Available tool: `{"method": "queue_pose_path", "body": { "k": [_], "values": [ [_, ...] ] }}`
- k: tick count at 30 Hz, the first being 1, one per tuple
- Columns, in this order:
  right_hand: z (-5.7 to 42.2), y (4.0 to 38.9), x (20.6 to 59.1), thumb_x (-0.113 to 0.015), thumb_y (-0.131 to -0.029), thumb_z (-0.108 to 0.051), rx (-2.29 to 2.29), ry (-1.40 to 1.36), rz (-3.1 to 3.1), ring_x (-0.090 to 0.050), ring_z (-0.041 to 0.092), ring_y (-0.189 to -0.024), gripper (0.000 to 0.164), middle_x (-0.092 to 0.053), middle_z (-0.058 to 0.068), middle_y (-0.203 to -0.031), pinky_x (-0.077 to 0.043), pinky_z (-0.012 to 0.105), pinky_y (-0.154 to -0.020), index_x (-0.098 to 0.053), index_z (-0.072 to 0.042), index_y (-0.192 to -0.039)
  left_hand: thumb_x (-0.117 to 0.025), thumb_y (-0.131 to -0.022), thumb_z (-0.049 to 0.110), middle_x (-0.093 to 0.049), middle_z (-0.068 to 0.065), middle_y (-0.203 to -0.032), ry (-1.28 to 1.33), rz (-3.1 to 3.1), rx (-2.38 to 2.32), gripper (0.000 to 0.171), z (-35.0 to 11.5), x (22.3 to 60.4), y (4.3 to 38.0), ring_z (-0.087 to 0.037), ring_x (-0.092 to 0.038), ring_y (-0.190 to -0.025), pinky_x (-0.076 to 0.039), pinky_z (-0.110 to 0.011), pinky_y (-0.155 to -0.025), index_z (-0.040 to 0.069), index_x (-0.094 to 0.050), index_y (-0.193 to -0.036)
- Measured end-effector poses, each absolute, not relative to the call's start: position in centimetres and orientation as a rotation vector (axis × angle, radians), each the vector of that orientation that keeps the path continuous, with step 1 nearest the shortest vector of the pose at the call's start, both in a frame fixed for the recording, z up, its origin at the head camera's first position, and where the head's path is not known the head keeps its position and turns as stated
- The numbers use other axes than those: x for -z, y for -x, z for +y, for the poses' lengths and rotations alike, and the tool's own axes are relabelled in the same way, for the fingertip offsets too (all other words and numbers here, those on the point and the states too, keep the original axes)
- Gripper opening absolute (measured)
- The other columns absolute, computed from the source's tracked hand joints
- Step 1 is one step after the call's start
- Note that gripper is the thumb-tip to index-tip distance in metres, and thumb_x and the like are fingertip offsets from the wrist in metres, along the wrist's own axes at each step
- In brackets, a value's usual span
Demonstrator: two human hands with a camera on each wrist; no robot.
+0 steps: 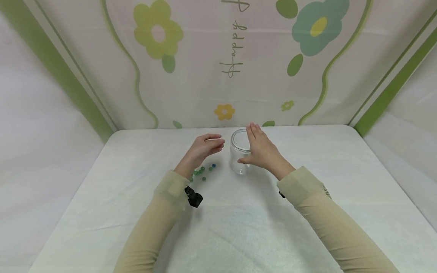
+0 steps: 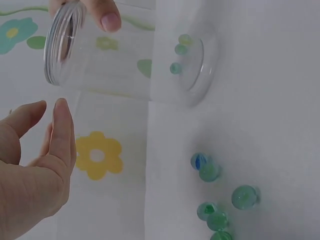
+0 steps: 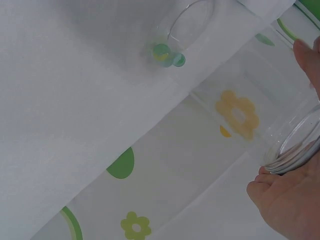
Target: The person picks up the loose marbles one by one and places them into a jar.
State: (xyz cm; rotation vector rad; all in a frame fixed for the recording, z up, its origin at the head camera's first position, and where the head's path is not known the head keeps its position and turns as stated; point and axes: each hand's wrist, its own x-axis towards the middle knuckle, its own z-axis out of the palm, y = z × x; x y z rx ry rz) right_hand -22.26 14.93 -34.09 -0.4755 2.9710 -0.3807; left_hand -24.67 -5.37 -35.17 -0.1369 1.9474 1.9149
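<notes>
A clear glass jar (image 1: 239, 161) stands upright near the table's back edge, its round mouth uncovered. My right hand (image 1: 262, 149) holds it near the rim, thumb on the near side and fingers on the far side. Through the glass, a few green marbles (image 2: 181, 49) show near the jar's base. Left of the jar, my left hand (image 1: 206, 147) is raised with a gap between thumb and fingers, nothing in it. Below and beside that wrist lie several loose green marbles (image 1: 203, 178) and a blue one (image 1: 213, 165); the forearm may hide others.
The table (image 1: 235, 235) is covered with a white cloth. A flower-printed cloth (image 1: 205, 91) hangs right behind its back edge, and white side panels (image 1: 44, 125) stand left and right. Dark wrist cameras (image 1: 193, 196) sit on the sleeves.
</notes>
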Motion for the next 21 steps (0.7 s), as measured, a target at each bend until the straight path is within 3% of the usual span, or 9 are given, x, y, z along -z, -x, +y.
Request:
{"method": "queue_pose_path", "body": {
  "k": [6,11,21],
  "values": [
    [15.0,22.2,34.2,-0.077,-0.077,-0.044,0.374,0.486,2.978,-0.003,0.038,-0.149,0.115,-0.003,0.026,-0.159,-0.010,0.047,-0.124,-0.005,0.011,-0.149,-0.058,-0.096,0.010,-0.058,-0.016,-0.131,0.175,1.970,-1.855,0.044,-6.6,36.5,24.9,-0.016,-0.061,-0.108,-0.051,-0.027,-0.101,0.003,-0.047,-0.137],
    [15.0,22.0,34.1,-0.077,-0.077,-0.044,0.369,0.489,2.983,-0.003,0.038,-0.148,0.115,-0.003,0.026,-0.159,-0.011,0.048,-0.124,-0.006,0.011,-0.149,-0.057,-0.096,0.009,-0.056,-0.018,-0.133,0.189,1.996,-1.811,0.045,-7.4,37.5,25.0,-0.016,-0.061,-0.108,-0.054,-0.022,-0.095,0.001,-0.046,-0.138],
    [15.0,22.1,34.1,-0.078,-0.077,-0.043,0.390,0.496,2.985,-0.003,0.038,-0.148,0.115,-0.003,0.026,-0.159,-0.010,0.047,-0.124,-0.006,0.011,-0.149,-0.060,-0.095,0.013,-0.058,-0.017,-0.131,0.205,2.079,-1.658,0.043,-8.4,39.1,24.7,-0.024,-0.060,-0.116,-0.051,-0.029,-0.101,0.002,-0.049,-0.135]
  ]
}}
